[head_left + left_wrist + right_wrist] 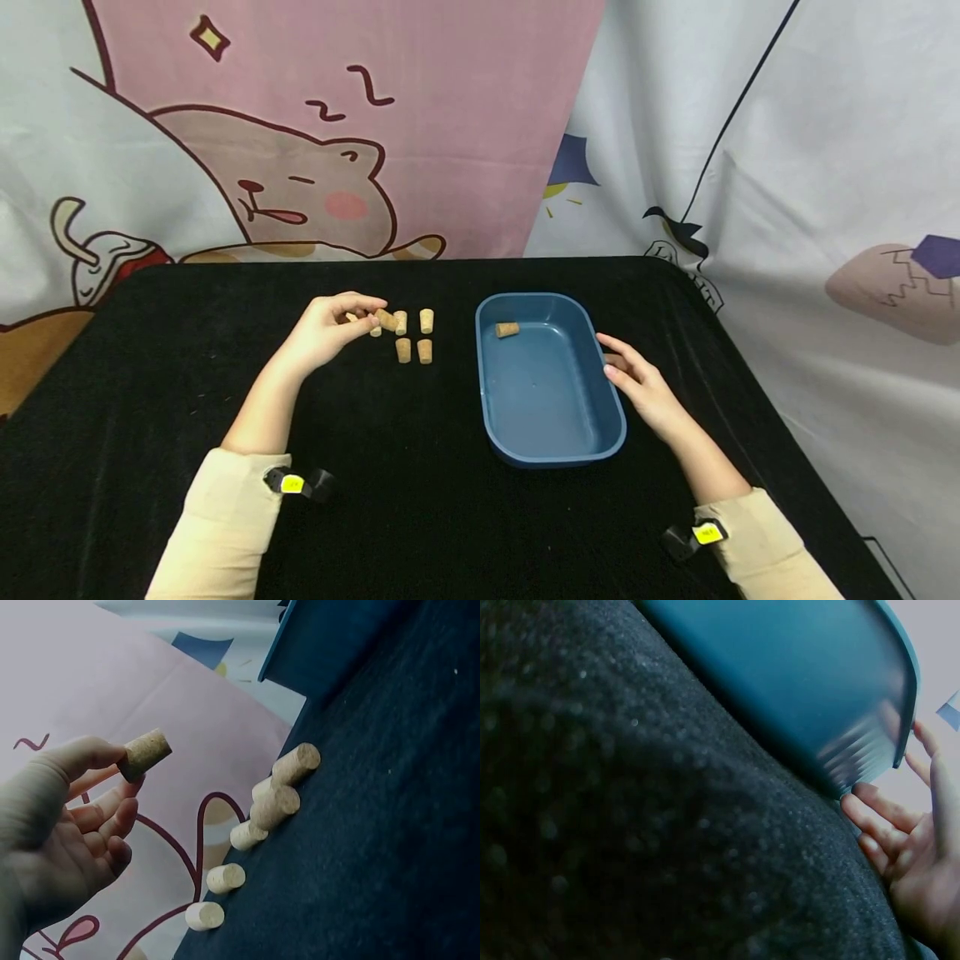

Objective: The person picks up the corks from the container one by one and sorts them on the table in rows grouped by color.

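My left hand (pixel 330 327) pinches a cork stopper (pixel 145 754) between thumb and fingers, held above the table. Below and beside it, several more cork stoppers (pixel 425 351) stand upright on the black cloth in loose rows; the hand partly hides some of them. A blue plastic basin (pixel 555 392) sits to the right, with one cork stopper (pixel 507 330) lying on its side near the far left corner. Against the basin's right side rests my right hand (pixel 637 383), its extended fingertips touching the outer wall and rim and its palm apart from it.
Black cloth (pixel 360 517) covers the table, whose far edge runs behind the corks and basin. A printed curtain (pixel 465 125) hangs behind the table and along its right side. Dark cameras (pixel 300 483) are strapped at both sleeves.
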Available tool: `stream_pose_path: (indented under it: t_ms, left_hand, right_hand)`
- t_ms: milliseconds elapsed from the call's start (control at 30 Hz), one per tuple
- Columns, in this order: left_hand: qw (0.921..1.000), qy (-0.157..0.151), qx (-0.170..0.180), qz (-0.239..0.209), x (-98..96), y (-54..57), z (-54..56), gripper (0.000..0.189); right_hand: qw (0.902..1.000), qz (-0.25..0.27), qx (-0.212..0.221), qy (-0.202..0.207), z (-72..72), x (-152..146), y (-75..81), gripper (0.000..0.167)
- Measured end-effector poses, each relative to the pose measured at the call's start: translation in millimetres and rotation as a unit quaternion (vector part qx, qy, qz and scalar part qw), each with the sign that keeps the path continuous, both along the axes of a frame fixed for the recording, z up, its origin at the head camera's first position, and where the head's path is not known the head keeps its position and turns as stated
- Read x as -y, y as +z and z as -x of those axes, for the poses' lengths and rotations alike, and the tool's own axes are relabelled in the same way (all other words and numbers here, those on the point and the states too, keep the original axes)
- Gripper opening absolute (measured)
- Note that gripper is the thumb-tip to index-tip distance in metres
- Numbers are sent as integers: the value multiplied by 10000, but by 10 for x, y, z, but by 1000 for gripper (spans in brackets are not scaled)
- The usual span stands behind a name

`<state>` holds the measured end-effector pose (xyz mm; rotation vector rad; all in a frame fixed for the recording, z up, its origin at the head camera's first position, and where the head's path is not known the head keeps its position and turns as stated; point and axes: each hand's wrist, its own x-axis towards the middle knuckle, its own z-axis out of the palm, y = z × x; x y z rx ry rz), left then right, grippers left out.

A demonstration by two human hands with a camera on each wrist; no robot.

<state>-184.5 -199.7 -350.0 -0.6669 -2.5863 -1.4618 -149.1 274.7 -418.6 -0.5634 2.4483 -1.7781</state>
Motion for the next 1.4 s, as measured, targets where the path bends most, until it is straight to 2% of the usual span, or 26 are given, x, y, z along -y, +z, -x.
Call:
stream_pose_path:
  t_ms: [167,400,533,900,1133,1400]
  left_hand:
    - [9998,-144,68,103,71,-76,27,22]
    - [9974,-270,594,318,163,-197,66,26]
    - [9953,-317,781,480,209,-285,89,26]
    - [9900,-347,969,962,204,-421,107,26]
    - [9870,-383,1056,1146,189,-447,106,25]
    - [9867,-387,848,1334,162,-466,111,26]
  right_hand:
    - [10000,10,50,29,-6,-4,-6,48]
    - [9999,44,70,68,-9,-17,-17,48]
    - [9999,43,57,91,-9,-23,-28,48]
    - [9999,13,34,98,-15,-26,-32,48]
    - [9999,39,-39,109,-4,-13,-27,48]
    - [10000,-11,0,35,5,-10,-5,48]
